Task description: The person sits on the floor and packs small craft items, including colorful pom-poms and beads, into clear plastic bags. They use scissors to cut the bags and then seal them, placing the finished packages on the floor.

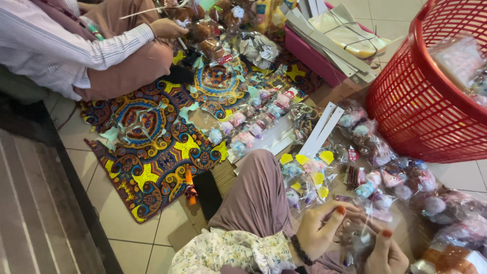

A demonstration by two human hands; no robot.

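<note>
My left hand and my right hand are at the bottom of the view, both gripping a small clear plastic bag with a little plush toy inside. My nails are painted red and a dark band sits on my left wrist. My knee in mauve trousers lies just left of my hands. Several bagged plush toys are spread on the floor in front of my hands.
A red plastic basket stands at the right. A patterned cloth covers the tiles, with rows of bagged toys. Another person in a striped shirt sits at top left, hand among wrapped goods. A pink box holds card strips.
</note>
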